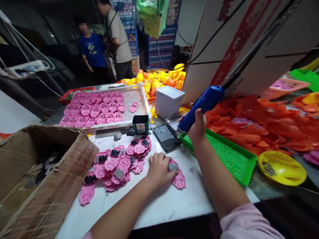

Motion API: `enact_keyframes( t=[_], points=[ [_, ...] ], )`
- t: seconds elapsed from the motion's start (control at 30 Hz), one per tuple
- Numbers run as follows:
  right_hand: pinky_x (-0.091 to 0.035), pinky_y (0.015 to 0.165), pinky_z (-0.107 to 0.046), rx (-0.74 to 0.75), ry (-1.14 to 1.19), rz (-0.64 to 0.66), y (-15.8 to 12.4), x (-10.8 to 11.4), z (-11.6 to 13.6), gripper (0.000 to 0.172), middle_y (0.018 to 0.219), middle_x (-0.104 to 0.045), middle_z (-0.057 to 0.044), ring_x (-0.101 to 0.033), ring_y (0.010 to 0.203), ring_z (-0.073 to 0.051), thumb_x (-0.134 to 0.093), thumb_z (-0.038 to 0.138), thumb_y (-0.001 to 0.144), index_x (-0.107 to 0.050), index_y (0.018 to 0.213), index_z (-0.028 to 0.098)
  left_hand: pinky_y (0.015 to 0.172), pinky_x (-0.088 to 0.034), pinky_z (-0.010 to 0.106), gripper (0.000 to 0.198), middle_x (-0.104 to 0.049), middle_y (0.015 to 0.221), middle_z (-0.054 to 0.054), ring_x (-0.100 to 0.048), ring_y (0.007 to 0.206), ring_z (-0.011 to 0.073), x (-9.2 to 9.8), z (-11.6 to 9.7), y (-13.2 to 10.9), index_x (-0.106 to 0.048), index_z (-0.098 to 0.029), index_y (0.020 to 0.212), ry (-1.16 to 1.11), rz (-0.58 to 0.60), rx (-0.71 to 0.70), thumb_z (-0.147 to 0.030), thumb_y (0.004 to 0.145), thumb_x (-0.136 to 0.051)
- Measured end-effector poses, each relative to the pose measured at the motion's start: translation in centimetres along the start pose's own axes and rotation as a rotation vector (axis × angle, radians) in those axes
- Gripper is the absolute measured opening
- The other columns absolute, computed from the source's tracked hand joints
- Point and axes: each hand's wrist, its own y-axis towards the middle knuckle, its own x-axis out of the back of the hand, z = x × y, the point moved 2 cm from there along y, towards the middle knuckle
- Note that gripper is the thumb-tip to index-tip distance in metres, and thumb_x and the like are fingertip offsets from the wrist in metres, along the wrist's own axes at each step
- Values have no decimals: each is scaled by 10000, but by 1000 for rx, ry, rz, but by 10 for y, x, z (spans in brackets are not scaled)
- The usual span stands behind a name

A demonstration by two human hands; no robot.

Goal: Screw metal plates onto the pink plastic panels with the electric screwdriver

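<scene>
My right hand [196, 124] is wrapped round a blue electric screwdriver [205, 104], held tilted above the screw trays; its cord runs up to the right. On the white work surface, my left hand [159, 167] grips the edge of a pink plastic part [179, 179] with a grey patch, thumb on top. Left of that hand lies a heap of similar pink parts [123, 162], several with black or grey patches. A black perforated screw tray [166, 136] sits just beyond my left fingers, beside a small dark green box [140, 125].
A white tray [134, 99] holds rows of pink parts. At left stands an open cardboard box [72, 166]. To the right are a green tray [224, 159], a yellow bowl [281, 167] and orange parts [234, 129]. A stacked white block [169, 101] stands behind. Two people are beyond.
</scene>
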Motion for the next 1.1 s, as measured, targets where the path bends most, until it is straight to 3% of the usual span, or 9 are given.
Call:
enact_keyframes(
  t=[0.27, 0.5, 0.87, 1.1],
  points=[
    [-509, 478, -269, 11, -54, -21, 7, 2, -29, 635, 478, -525, 88, -644, 494, -155, -667, 784, 595, -558, 880, 227, 989, -369, 454, 394, -595, 1163, 92, -485, 1135, 293, -5, 7, 1, -616, -192, 1196, -57, -40, -16, -356, 846, -695],
    [-485, 465, -274, 24, -99, 12, 5, -2, -28, 647, 460, -498, 100, -633, 475, -158, -641, 800, 606, -556, 918, 240, 985, -375, 450, 360, -605, 1184, 93, -488, 1141, 292, -5, 7, 3, -611, -193, 1204, -105, -71, 7, -267, 860, -684],
    [-523, 496, -302, 34, -135, 31, 6, 2, -28, 666, 489, -473, 75, -684, 597, -202, -607, 832, 609, -542, 906, 241, 980, -385, 445, 301, -612, 1173, 86, -501, 1135, 287, -4, 5, 4, -631, -205, 1143, -111, -82, 10, -255, 851, -687],
    [-552, 530, -323, 9, -143, 20, 4, 0, -28, 590, 501, -542, 62, -676, 567, -189, -608, 810, 609, -473, 788, 265, 1005, -380, 469, 343, -618, 1244, 83, -496, 1159, 294, -6, 7, 4, -614, -212, 1168, -110, -94, -14, -266, 838, -691]
  ],
)
